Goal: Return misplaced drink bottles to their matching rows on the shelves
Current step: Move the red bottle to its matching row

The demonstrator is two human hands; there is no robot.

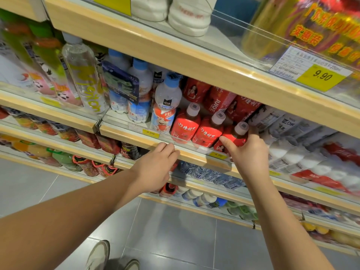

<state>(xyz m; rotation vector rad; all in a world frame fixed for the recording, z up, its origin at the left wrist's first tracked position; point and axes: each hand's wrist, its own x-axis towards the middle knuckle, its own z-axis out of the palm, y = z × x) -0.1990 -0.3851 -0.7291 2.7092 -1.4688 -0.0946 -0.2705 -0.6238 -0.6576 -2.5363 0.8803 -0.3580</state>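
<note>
The red bottle [232,135] is gripped round its body by the right hand [251,151], at the right end of the front red row on the shelf [120,131]. It is judged full, stiff and rather heavy, with a smooth label, so the body is the best hold. It stands upright, cap upward. The left hand [155,168] is rested at the shelf edge, loosely curled, and nothing is held in it.

right hand [251,152]: fingers hidden behind the red bottle [234,136]; only the thumb and the back of the hand show
red bottle: lower label covered by the right hand
white bottles [187,16]: top shelf, upper parts cut off by the top edge
grey-white bottles [292,156]: far right, smeared, labels unreadable
price label [311,69]: small print too blurred to read
shoes [101,254]: cut by the bottom edge
</note>
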